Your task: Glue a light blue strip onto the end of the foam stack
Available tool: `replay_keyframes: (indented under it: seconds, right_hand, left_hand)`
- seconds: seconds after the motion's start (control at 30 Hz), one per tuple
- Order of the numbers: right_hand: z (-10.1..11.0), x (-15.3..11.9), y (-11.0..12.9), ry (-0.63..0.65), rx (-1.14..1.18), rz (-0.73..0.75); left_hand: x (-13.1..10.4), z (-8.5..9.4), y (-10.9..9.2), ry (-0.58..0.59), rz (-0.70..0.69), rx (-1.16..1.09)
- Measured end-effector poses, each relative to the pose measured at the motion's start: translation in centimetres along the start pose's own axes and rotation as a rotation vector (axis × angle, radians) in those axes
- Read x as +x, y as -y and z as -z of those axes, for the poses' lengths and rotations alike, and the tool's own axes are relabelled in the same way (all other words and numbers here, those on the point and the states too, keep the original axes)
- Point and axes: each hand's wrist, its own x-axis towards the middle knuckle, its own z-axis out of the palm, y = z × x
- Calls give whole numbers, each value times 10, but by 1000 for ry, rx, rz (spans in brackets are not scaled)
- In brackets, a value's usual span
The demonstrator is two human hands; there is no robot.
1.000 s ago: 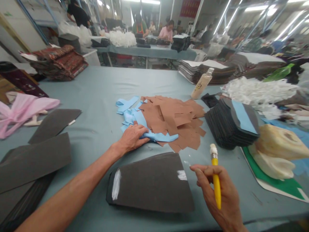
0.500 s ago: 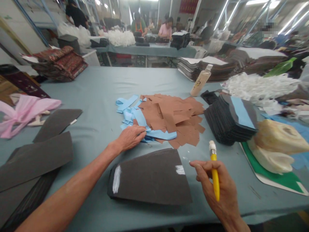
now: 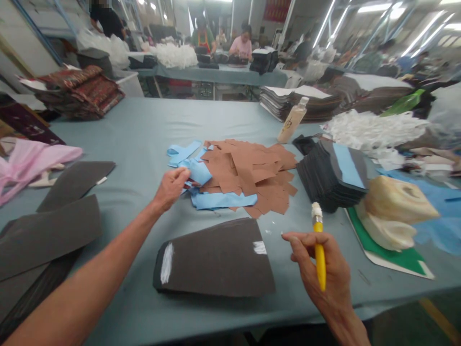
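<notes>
Between left fingers (image 3: 182, 174): light-blue strip (image 3: 200, 170), plain, bent.

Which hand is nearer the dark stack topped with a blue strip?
Right: the right hand is in front of the dark stack; the left hand is leftward, beyond the brown pieces.

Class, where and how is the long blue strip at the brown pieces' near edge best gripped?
Probably pinch the long blue strip at its right end, coming from the right: it lies flat, that end uncovered over the brown pieces, the left among other blue strips.
</notes>
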Motion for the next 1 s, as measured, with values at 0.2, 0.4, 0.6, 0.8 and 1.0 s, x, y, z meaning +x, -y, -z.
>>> replay_keyframes:
  seconds: [0.2,0.4,0.6,0.8,1.0]
  right_hand:
    - [7,13,13,-86,24,24]
    - [7,7,18,-67,83,19]
    - [0,6,36,-37,172,44]
    - [-14,2,74,51,596,12]
    - [-25,-9,106,127,926,-97]
  left_hand:
    - [6,21,-46,-304,43,-329]
    - [-22,36,-93,-384,-41,-535]
    - [-73,25,-135,-411,101,-788]
    - [-112,12,-158,-403,199,-885]
    - [-140,10,-172,-413,278,-904]
